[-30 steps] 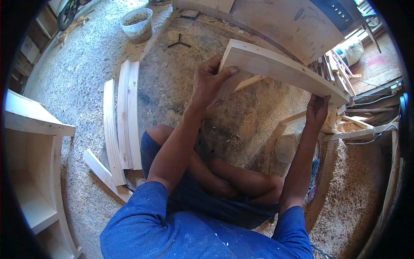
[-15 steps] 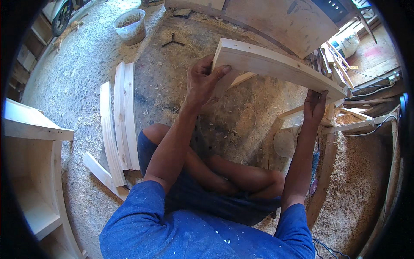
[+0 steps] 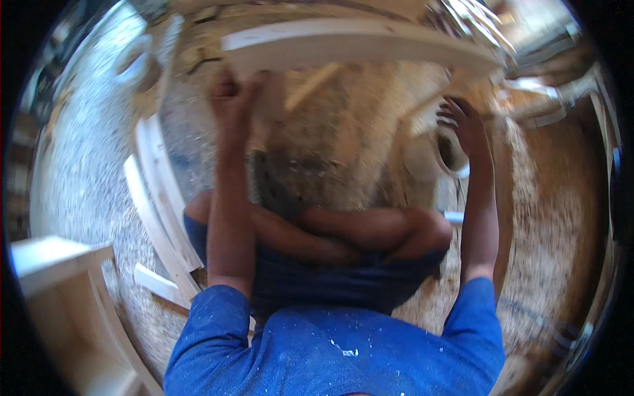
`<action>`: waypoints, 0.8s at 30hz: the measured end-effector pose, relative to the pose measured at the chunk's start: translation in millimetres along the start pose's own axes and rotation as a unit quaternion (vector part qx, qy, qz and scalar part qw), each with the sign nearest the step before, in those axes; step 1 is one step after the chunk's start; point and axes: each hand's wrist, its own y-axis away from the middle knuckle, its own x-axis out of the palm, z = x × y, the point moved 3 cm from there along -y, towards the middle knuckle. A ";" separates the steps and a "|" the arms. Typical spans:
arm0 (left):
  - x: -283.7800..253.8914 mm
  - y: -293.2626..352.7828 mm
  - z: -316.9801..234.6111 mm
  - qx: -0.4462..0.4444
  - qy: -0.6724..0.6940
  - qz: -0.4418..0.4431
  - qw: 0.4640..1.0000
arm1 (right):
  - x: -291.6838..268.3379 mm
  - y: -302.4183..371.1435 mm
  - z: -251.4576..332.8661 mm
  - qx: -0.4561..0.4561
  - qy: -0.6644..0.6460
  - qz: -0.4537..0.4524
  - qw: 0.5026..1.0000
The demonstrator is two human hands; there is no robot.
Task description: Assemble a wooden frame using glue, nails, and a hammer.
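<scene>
Head view — left grip point(image 3: 234, 102) holds pale board point(image 3: 356, 45) — right grip point(image 3: 466, 127) apart.

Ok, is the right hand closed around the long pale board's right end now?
No, the right hand is open, its fingers spread below the right end of the long pale board.

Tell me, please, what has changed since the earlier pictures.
The right hand has let go of the board at its right end and drawn back below it, open. The view shifted too. The left hand stays near the other end, its grip blurred; the floor planks lie as before.
</scene>
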 end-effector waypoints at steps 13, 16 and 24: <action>-45.7 -3.7 14.9 0.010 0.085 0.036 0.996 | -98.9 -19.0 -146.4 -0.118 0.623 0.027 0.773; -41.6 4.5 6.9 -0.009 0.089 0.014 0.996 | -95.8 -37.9 -172.6 -0.135 0.625 0.030 0.768; -43.7 5.5 1.0 0.027 0.047 0.008 0.999 | -66.1 -45.4 -175.3 -0.122 0.604 0.053 0.786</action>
